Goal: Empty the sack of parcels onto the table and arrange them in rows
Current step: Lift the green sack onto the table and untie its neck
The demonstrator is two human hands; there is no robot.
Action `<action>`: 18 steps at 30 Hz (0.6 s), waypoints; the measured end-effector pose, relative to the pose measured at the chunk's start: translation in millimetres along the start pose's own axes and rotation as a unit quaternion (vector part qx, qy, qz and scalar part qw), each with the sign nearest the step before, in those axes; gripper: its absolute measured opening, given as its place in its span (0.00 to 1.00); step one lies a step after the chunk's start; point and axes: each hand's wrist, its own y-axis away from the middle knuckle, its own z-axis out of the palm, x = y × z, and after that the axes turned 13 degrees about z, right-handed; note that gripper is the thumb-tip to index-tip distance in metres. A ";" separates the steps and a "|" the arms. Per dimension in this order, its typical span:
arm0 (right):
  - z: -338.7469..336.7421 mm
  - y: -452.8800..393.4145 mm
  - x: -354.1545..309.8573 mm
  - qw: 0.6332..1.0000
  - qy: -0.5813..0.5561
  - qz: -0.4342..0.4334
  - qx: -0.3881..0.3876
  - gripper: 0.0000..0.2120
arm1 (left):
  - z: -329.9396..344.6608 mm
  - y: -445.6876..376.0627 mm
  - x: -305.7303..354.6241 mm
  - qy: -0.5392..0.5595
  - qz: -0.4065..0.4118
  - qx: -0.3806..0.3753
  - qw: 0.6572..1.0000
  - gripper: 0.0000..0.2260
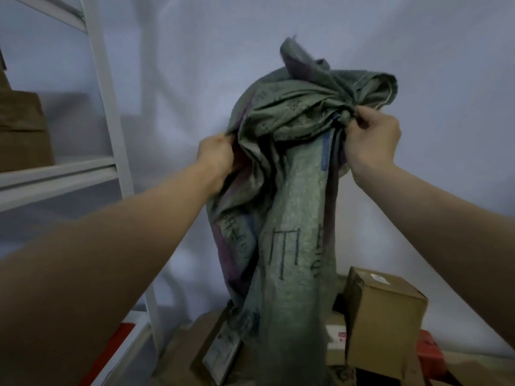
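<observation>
Both hands held the sack (289, 196) up high by its bunched bottom end, mouth hanging down over the pile. The left hand (216, 157) was clenched around a fold of the green woven cloth on one side, and the right hand (369, 140) pinched a gathered corner on the other, fingers curled into the fabric. The sack hung long and slack between them, its lower part draping down among the parcels already lying below.

A tall cardboard box (383, 321) stood just beside the hanging cloth on the right, a flat package with a label (220, 351) lay at the sack's lower left, and a smaller carton with red print (335, 337) sat between them, partly hidden. The table itself was mostly covered; only a red strip (122, 338) showed at the left edge, and whether that belonged to the table could not be told. A white shelf rack (106, 112) stood to the left, holding a brown box (22, 129).

The emptying looked nearly finished, judging by how limp the sack hung. To do it well, the grip should stay on the closed end, and the cloth wants a few shakes while it is lifted clear, so that nothing stays caught in a fold. Lifting straight up should avoid dragging the tall box over. Whether anything remained inside could not be seen.
</observation>
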 end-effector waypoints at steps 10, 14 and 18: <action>-14.4 6.2 10.7 1.000 0.017 0.015 -0.009 0.09 | -11.1 13.7 3.4 -0.011 -0.017 -0.008 1.000 0.09; -18.4 0.1 -13.7 0.998 -0.055 0.002 0.015 0.09 | 1.4 22.0 35.0 0.039 0.067 0.016 0.997 0.10; -32.1 8.1 -4.1 1.000 0.011 -0.006 -0.022 0.13 | -4.9 52.9 24.0 -0.087 -0.012 -0.008 0.996 0.09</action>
